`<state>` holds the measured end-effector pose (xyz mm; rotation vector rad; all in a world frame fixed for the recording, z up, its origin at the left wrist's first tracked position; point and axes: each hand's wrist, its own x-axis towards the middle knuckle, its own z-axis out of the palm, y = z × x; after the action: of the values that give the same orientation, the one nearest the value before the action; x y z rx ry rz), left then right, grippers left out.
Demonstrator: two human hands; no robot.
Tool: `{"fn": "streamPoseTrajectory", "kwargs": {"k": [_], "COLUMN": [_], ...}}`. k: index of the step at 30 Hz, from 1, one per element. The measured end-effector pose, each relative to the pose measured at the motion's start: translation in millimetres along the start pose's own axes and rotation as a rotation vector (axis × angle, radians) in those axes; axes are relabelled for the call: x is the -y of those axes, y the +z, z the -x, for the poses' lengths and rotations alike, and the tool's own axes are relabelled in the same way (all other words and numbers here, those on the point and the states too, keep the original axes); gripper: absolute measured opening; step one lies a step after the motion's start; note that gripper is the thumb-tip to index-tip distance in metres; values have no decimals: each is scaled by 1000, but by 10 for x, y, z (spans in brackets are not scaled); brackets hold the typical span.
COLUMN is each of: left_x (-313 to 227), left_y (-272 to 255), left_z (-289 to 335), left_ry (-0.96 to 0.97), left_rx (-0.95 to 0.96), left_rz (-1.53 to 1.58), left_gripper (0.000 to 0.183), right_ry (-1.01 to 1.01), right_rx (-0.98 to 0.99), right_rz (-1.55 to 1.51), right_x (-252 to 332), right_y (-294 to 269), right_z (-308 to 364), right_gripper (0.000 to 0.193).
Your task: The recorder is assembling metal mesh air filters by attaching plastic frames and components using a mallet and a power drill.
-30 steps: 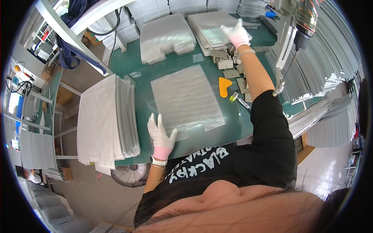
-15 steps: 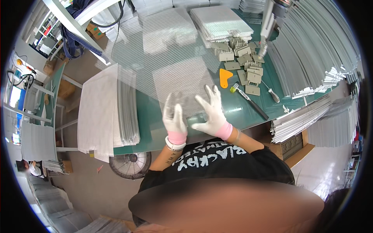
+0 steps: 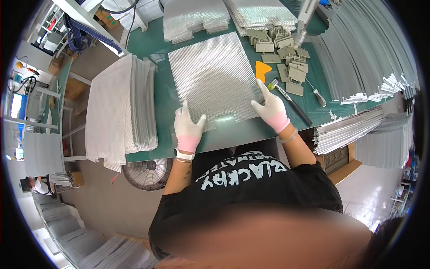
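Note:
A silvery mesh panel (image 3: 212,74) lies flat on the green tabletop in front of me, with a notched near edge. At its near left corner is my left hand (image 3: 187,126), in a white glove with a pink cuff, thumb and index finger apart. My right hand (image 3: 272,108), gloved alike, rests by the near right corner, its thumb spread from the fingers. Both hands are open and seem to touch the panel's edges without gripping. Beyond my right fingertips are an orange flat piece (image 3: 262,70) and a hammer (image 3: 291,104) with a black handle.
Grey-green plates (image 3: 295,71) lie heaped at the right, beside a screwdriver (image 3: 319,97). More mesh panels (image 3: 195,18) are stacked at the far side. A tall stack of white-faced panels (image 3: 109,107) stands at left; long strips (image 3: 367,58) fill the right. A fan (image 3: 148,174) stands below.
My hands have moved apart to the panel's two near corners. The blurred see-through sheet over the table is gone from there, and one panel now lies still and distinct.

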<state>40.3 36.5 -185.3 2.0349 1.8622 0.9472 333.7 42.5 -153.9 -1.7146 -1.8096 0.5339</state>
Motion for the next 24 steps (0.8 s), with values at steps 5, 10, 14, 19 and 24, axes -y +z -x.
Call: {"fn": "streamPoseTrajectory", "kwargs": {"k": [5,10,14,19,24], "left_x": [26,50,155,19,145], "left_y": [29,48,89,-18,-81], "left_z": [-23,-55,-43,-194,-439], "left_ry": [-108,-133,-84,-251,39], "left_rx": [142,200,159,311,348], "left_rz": [-183,-240,-253,-205,-400], "left_gripper": [78,78,80,82,85], "right_ry": [45,-77,-58,15,-39], "right_rx": [67,-18,38,170,147], "right_rz": [46,64,74,157,305], "right_x": [-136,-356,-340,-320,-386], "right_y": [228,435,402,334,-38], "right_z": [-11,41,-9,-87,-228], "right_gripper": [72,60,57,52,44]}}
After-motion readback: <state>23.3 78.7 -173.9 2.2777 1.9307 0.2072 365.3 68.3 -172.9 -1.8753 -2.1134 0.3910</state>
